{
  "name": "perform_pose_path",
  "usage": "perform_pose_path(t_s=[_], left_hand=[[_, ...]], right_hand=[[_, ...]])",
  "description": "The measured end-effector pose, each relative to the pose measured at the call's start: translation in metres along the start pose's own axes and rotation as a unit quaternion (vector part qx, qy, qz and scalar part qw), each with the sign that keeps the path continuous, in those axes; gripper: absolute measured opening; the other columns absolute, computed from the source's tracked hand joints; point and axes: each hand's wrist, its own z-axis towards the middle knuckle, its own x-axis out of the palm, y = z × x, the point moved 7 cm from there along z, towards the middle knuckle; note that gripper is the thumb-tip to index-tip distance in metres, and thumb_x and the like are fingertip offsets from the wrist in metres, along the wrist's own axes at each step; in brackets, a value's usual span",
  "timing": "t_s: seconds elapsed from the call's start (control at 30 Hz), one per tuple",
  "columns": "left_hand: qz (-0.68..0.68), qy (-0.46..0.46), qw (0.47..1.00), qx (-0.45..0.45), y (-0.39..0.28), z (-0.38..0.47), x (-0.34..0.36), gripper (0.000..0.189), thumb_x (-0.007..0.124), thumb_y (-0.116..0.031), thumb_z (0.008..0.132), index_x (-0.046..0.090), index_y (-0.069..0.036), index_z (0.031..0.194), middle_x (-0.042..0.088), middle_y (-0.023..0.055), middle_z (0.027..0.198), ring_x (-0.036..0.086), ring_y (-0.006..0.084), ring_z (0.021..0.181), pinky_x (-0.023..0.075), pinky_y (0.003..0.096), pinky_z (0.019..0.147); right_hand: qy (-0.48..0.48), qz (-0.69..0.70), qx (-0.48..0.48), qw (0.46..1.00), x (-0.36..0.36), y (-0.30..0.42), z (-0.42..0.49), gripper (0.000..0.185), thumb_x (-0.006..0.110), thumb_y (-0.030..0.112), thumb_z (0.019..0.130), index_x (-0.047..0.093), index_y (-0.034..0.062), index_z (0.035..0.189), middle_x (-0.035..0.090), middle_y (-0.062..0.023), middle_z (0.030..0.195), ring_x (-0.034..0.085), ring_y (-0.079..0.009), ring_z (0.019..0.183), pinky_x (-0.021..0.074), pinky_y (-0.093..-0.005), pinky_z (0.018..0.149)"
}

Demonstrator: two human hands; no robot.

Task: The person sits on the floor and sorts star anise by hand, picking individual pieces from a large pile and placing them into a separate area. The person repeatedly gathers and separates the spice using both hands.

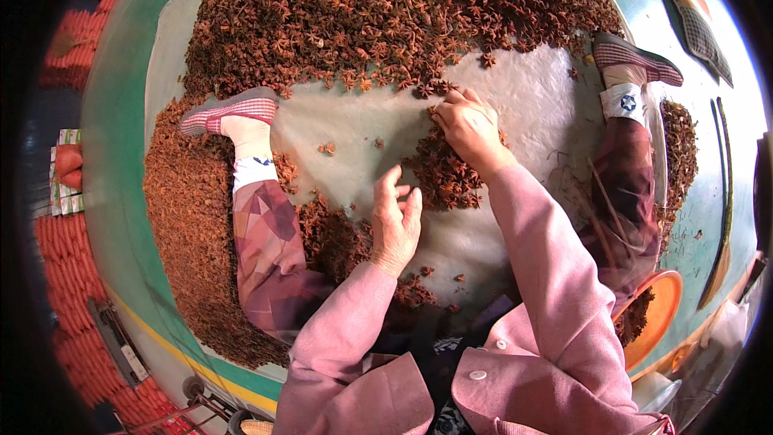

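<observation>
Star anise lies in a large pile (362, 18) across the top, with a small heap (450, 172) on the pale sheet (350, 118) between my legs. My right hand (468, 124) is at the upper end of the small heap, close to the large pile's edge, its fingers curled down; whether they grip anything is hidden. My left hand (397, 217) hovers just left of the small heap, fingers apart and slightly bent, holding nothing. Another heap (335, 238) lies beside my left leg, and a few loose pods (327, 148) are scattered on the sheet.
My legs stretch out on both sides. Dense star anise (193, 229) lies beyond my left leg. At right are an orange basin (661, 314) holding star anise, a broom (721, 260) and a patterned sack (700, 30). Stacked red net sacks (72, 278) and a wheeled cart (211, 402) are at left.
</observation>
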Motion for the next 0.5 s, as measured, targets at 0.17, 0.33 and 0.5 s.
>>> perform_pose_path(t_s=[0.17, 0.33, 0.5], left_hand=[[-0.273, 0.171, 0.947, -0.008, -0.021, 0.012, 0.032, 0.05, 0.063, -0.03, 0.101, 0.049, -0.004, 0.142, 0.064, 0.0093, 0.122, 0.063, 0.0186, 0.107, 0.0558, 0.0324, 0.089], [-0.427, 0.202, 0.858, -0.203, -0.005, -0.057, 0.065, 0.029, 0.06, -0.017, 0.102, 0.063, -0.004, 0.128, 0.067, 0.004, 0.113, 0.067, 0.0148, 0.1, 0.0617, 0.0365, 0.088], [0.045, 0.265, 0.963, -0.024, -0.003, -0.079, -0.007, 0.032, 0.067, -0.015, 0.096, 0.064, -0.004, 0.126, 0.069, 0.0136, 0.113, 0.069, 0.0225, 0.092, 0.0591, 0.0348, 0.071]], right_hand=[[0.051, 0.475, 0.119, 0.871, 0.014, 0.006, -0.094, 0.019, 0.066, 0.013, 0.093, 0.072, 0.0034, 0.108, 0.073, -0.0157, 0.086, 0.072, -0.0231, 0.075, 0.0561, -0.0338, 0.07], [0.007, 0.399, 0.18, 0.899, -0.002, 0.019, -0.159, 0.008, 0.065, 0.007, 0.093, 0.065, 0.001, 0.098, 0.07, -0.0151, 0.076, 0.07, -0.0207, 0.068, 0.0549, -0.0333, 0.063], [0.105, -0.064, 0.29, 0.949, -0.073, -0.015, -0.148, 0.021, 0.072, 0.014, 0.086, 0.069, 0.0072, 0.105, 0.072, -0.0147, 0.097, 0.071, -0.0329, 0.079, 0.057, -0.041, 0.071]])
